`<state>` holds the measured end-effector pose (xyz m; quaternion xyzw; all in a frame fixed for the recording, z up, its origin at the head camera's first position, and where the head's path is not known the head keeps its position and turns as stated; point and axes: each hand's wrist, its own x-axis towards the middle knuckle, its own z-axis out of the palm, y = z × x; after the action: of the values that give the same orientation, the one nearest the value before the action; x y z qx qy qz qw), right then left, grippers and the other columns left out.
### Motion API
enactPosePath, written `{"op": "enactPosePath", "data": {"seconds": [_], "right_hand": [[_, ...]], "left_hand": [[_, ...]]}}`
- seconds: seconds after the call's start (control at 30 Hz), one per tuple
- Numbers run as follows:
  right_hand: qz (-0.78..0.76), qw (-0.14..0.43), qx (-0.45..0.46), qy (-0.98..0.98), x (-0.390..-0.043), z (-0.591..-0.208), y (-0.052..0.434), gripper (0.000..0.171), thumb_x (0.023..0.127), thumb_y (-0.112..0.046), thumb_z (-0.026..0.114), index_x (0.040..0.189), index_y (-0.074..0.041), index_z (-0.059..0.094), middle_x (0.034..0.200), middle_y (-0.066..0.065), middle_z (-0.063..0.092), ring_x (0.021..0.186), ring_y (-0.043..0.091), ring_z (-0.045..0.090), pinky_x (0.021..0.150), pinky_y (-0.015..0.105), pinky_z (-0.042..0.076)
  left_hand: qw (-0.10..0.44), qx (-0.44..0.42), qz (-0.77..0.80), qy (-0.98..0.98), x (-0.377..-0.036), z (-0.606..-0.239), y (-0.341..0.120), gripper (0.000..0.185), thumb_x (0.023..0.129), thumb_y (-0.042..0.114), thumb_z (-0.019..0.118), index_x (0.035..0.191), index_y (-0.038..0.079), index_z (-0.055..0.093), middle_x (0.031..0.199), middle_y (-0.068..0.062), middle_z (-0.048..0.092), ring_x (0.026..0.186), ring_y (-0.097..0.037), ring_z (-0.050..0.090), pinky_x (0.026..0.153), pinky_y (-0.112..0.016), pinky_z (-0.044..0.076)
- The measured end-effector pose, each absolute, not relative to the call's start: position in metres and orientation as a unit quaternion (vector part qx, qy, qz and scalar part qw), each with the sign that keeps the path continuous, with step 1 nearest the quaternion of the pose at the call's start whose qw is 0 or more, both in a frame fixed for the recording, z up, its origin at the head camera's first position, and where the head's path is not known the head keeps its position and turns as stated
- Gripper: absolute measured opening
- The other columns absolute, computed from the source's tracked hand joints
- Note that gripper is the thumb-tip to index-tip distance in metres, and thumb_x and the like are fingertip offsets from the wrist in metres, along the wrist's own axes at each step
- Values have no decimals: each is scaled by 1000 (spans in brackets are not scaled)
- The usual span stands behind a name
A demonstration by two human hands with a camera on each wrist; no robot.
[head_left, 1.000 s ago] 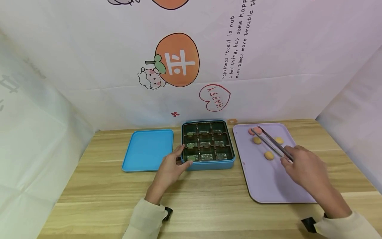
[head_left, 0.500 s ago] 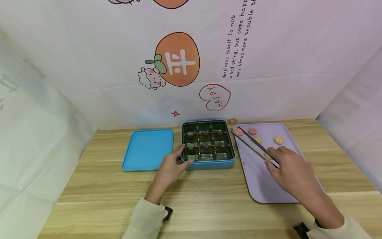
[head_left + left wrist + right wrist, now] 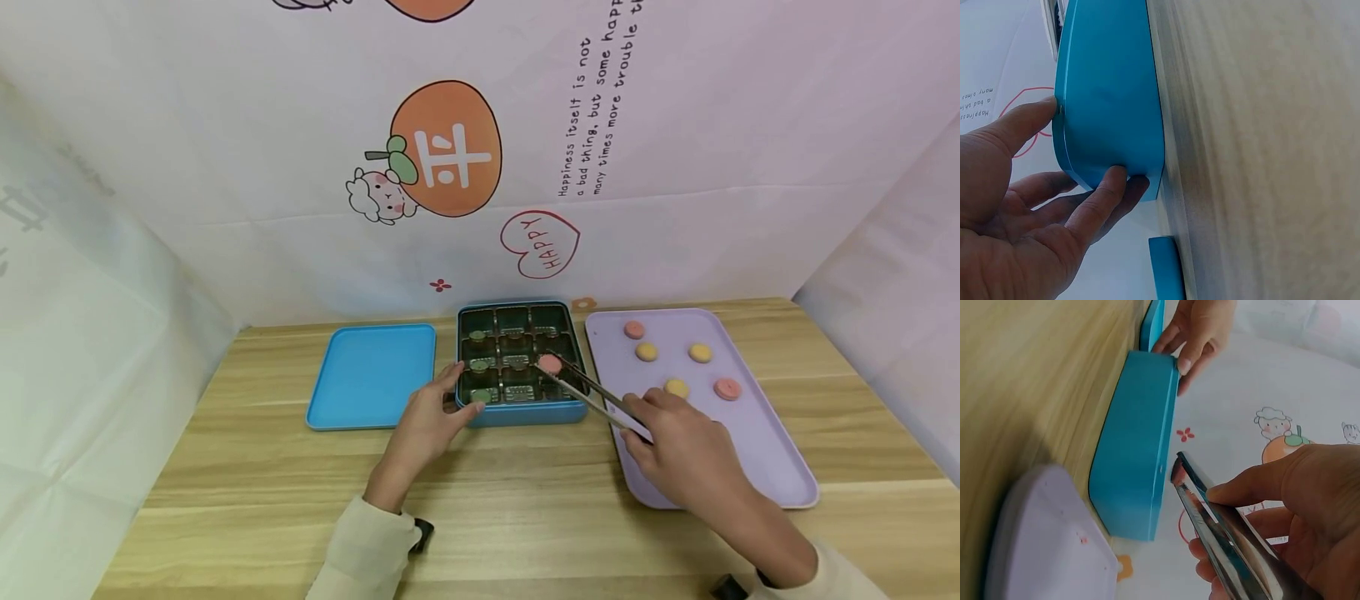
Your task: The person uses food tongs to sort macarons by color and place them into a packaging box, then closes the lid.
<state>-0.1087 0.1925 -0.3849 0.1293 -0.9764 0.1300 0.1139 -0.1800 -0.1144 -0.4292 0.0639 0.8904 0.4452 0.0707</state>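
A blue tin box (image 3: 525,414) with a dark tray of nine cells stands mid-table; green pieces lie in its left column. My left hand (image 3: 431,417) rests with straight fingers against the box's front left corner (image 3: 1110,156). My right hand (image 3: 678,454) grips metal tongs (image 3: 592,392), whose tips pinch a pink macaron (image 3: 550,363) above the box's right middle cell. In the right wrist view the tongs (image 3: 1210,531) stand just over the box's wall (image 3: 1138,450), and the pink macaron barely shows at their tip.
The blue lid (image 3: 372,377) lies flat to the left of the box. A lilac tray (image 3: 667,454) on the right carries two pink and three yellow macarons. A printed cloth backdrop rises behind the wooden table (image 3: 262,483), with white cloth at both sides.
My right hand carried the tongs with a pink macaron from the far end of the lilac tray leftwards to over the box. My left hand stayed at the box's corner.
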Motion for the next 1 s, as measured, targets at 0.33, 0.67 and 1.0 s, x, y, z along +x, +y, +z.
{"op": "enactPosePath", "data": {"seconds": [0.33, 0.67, 1.0], "right_hand": [[122, 123, 151, -973, -105, -385, 181, 31, 85, -11, 83, 115, -5, 77, 98, 6, 72, 83, 24, 68, 52, 46, 52], [121, 124, 149, -974, -103, -384, 181, 31, 85, -11, 83, 115, -6, 77, 97, 5, 71, 81, 22, 66, 53, 46, 52], [120, 119, 144, -975, -101, -385, 181, 32, 85, -12, 83, 116, -6, 77, 99, 5, 71, 83, 22, 66, 54, 46, 53]], "left_hand": [[70, 68, 445, 890, -180, -429, -114, 76, 99, 27, 75, 163, 11, 38, 172, -12, 30, 74, -15, 59, 73, -34, 46], [74, 64, 441, 892, -180, -429, -114, 76, 99, 28, 75, 164, 12, 37, 172, -12, 29, 68, -13, 54, 75, -35, 46], [77, 66, 448, 888, -180, -430, -115, 76, 100, 26, 75, 164, 11, 37, 173, -12, 29, 63, -13, 48, 69, -33, 44]]}}
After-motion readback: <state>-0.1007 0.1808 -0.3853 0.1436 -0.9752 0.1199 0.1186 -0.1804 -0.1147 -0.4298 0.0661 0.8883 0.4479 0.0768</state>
